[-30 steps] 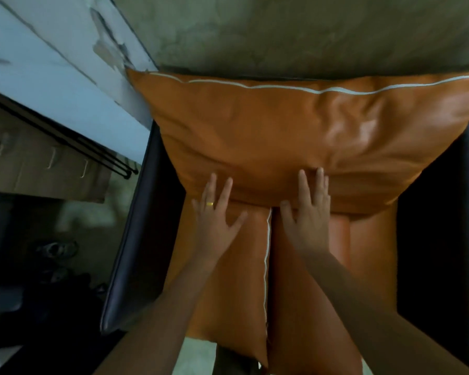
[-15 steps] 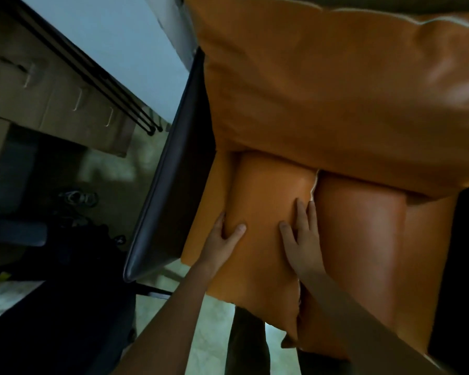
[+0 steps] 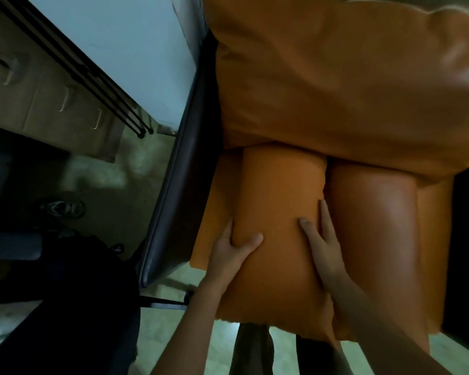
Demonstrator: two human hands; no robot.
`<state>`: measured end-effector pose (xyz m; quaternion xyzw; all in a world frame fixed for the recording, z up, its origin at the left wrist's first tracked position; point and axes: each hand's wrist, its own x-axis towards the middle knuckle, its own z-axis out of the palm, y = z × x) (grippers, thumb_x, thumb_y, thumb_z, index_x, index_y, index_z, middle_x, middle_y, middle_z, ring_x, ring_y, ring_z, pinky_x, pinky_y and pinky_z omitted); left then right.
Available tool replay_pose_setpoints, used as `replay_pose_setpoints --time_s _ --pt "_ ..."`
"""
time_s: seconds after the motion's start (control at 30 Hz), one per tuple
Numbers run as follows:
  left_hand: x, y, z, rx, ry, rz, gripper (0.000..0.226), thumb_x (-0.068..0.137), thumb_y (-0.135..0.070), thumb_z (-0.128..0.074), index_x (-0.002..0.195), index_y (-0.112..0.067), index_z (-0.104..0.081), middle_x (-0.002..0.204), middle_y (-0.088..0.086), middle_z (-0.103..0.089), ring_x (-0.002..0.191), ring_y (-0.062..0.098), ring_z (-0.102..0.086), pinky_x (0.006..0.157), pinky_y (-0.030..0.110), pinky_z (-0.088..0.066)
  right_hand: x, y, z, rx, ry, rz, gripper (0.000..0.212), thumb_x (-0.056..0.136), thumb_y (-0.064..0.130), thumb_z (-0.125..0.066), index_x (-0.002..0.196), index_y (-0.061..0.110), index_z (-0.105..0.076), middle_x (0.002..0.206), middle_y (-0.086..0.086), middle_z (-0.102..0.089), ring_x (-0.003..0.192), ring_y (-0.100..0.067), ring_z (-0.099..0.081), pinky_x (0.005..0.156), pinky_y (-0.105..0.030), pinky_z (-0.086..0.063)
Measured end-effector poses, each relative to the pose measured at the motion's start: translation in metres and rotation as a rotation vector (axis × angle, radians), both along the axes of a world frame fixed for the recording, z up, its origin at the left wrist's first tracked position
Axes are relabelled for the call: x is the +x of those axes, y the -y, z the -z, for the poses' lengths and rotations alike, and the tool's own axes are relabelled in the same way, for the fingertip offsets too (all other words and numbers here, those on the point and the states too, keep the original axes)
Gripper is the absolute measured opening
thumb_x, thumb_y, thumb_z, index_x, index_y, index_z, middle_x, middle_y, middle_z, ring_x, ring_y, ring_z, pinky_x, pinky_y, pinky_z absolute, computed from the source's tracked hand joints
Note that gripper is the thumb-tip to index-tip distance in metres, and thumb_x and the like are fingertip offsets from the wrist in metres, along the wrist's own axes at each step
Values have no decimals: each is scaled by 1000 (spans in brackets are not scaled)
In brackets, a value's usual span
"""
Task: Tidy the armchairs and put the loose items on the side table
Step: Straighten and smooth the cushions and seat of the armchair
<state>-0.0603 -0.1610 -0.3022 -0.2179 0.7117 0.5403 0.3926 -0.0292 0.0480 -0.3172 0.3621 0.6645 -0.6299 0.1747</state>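
Head view, reading across from the left. Outside my left hand runs the armchair's dark arm (image 3: pixel 179 185), with pale floor (image 3: pixel 157 328) below it.

The left hand (image 3: pixel 233 247) grips the near-left edge of the left cushion (image 3: pixel 276 190). Its thumb lies across the top face and its fingers are tucked under the side, so it has real purchase on soft, slippery-looking upholstery.

The right hand (image 3: pixel 322 239) clamps the opposite edge. Its thumb is on top and its fingers are slid into the cleft between this cushion and the right cushion (image 3: pixel 371 226), which touches it just beyond the knuckles.

I judge that holding both flanks lets me shift or square the cushion without twisting it.

Ahead of both hands, the big back cushion (image 3: pixel 336 77) overlaps the far ends of the pair. That probably pins them, so a lift may drag it forward.

The cushion I'm tidying sits on the seat, between my hands. I see no worktop or loose items in view.
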Motion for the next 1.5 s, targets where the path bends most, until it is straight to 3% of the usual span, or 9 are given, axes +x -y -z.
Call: replay_pose_setpoints --time_s 0.1,0.2,0.37,0.6,0.83,1.03,1.17,1.33,1.5 --pt "13 26 -20 -194 -51 158 119 50 -91 -67 149 -58 -11 144 -14 -31 129 16 -42 106 52 -44 22 23 -4 -152 41 85 69 91 62 -56 146 67 -14 158 9 -33 123 -16 -54 87 -37 -53" --pt "20 44 -37 -210 -84 232 118 46 -95 -62 147 -62 -12 142 -18 -22 129 12 -33 108 50 -42 43 43 4 -228 74 121 75 79 75 -57 140 74 -14 158 9 -33 124 -20 -55 97 -48 -53" --pt "24 69 5 40 102 -105 92 66 -70 -80 144 -58 -33 148 -8 -48 127 17 -55 103 53 -49 40 53 17 -100 217 57 77 87 78 -44 149 64 0 161 3 -29 129 -24 -49 107 -46 -42" --pt "6 49 44 119 242 197 110 67 -59 -84 149 -60 -10 145 -13 -43 130 22 -48 106 50 -45 57 42 37 -12 268 35 70 93 72 -35 152 57 0 164 1 -24 143 -29 -36 116 -54 -32" --pt "27 36 23 65 52 62 112 64 -63 -85 146 -65 -9 152 -7 -38 126 17 -52 102 50 -50 68 53 22 -96 213 81 80 88 73 -47 149 62 3 160 10 -26 136 -23 -44 112 -52 -40" --pt "26 39 -24 -244 -159 191 121 57 -76 -75 142 -67 11 139 -19 -16 120 13 -36 94 39 -44 33 63 32 -303 166 86 79 80 89 -44 149 59 -23 155 6 -42 132 -20 -54 105 -56 -47" --pt "0 54 0 -322 -140 234 125 60 -79 -73 139 -66 23 157 -5 -13 133 30 -40 102 58 -44 -17 82 35 -268 144 -6 79 83 83 -46 149 63 -8 159 16 -26 139 -21 -42 111 -53 -41" --pt "1 65 17 -301 -167 215 120 66 -73 -74 142 -65 19 160 -4 -15 136 28 -39 101 57 -45 -3 87 46 -293 169 -51 79 76 81 -61 131 83 -3 162 21 -17 142 -25 -38 109 -60 -42" --pt "5 65 25 -217 -128 -9 111 64 -79 -70 144 -67 6 156 -6 -32 129 24 -50 99 54 -49 19 93 54 -321 231 34 86 86 70 -57 149 63 1 161 16 -22 131 -17 -43 110 -49 -43"
